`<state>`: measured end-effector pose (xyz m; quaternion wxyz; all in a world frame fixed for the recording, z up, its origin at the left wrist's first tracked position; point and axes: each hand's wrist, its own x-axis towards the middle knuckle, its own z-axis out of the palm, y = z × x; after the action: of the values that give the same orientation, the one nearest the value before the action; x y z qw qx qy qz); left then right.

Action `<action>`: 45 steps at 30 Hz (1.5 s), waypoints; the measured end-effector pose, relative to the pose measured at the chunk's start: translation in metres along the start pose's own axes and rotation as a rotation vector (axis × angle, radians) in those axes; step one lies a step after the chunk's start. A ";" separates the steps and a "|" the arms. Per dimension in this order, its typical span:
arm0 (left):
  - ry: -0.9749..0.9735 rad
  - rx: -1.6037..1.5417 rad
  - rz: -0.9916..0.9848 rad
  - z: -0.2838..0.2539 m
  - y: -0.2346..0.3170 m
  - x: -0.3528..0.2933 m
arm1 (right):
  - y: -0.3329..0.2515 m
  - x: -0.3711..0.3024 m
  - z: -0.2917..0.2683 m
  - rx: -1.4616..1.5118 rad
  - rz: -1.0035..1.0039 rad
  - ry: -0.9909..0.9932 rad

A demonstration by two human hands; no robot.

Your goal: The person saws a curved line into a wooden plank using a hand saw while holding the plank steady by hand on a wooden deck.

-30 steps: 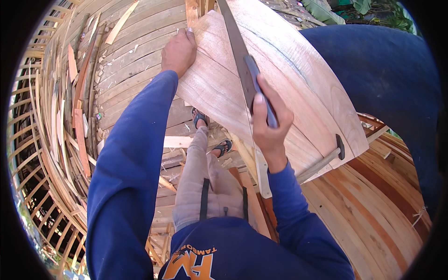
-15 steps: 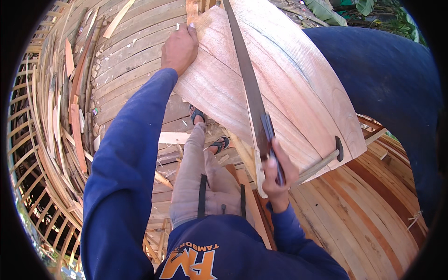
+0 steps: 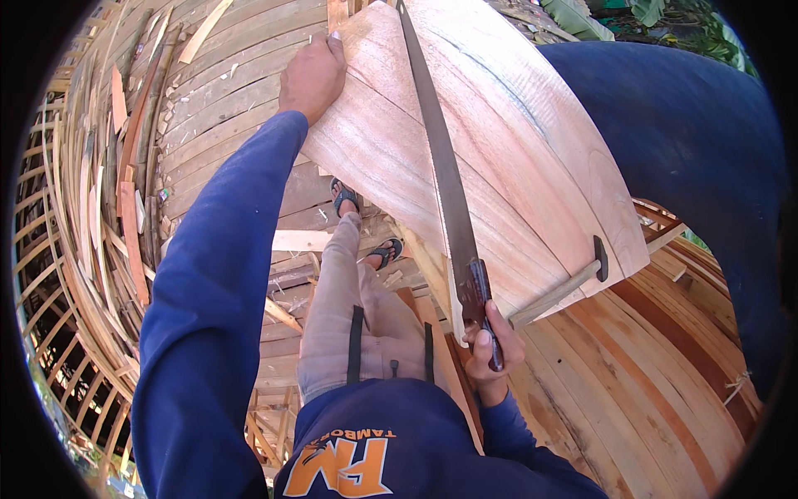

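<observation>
The pale wooden board (image 3: 532,191) lies in front of the person, its far end running to the top of the view. The left hand (image 3: 314,79) grips its left edge, with the fingers' undersides out of sight. The right hand (image 3: 492,345) is closed around the handle (image 3: 482,303) of a handsaw, whose long blade (image 3: 445,166) runs away over the board, toothed edge to the left. How deep the teeth sit in the wood cannot be told.

For a clean saw stroke, the wrist, forearm and blade should stay in one line, using long, even passes with light pressure. The left hand does well to press the board firmly and keep, as now, well apart from the teeth. The hammer (image 3: 600,259) near the board's right edge could rattle or slide, so steady strokes matter. Twisting the blade would likely make it bind.
</observation>
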<state>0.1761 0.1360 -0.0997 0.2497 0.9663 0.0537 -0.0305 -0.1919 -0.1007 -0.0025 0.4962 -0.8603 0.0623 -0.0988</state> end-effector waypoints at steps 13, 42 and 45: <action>-0.018 0.030 0.001 -0.004 0.003 0.008 | -0.018 0.148 0.064 0.172 0.103 0.053; -0.036 0.010 -0.004 0.000 -0.001 0.005 | -0.002 0.064 0.035 0.042 0.054 0.022; -0.003 0.036 -0.012 0.002 0.002 -0.001 | 0.011 0.020 0.018 0.016 0.020 0.027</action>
<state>0.1755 0.1333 -0.1007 0.2324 0.9703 0.0584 -0.0344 -0.1681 -0.0958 -0.0187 0.5030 -0.8543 0.0770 -0.1057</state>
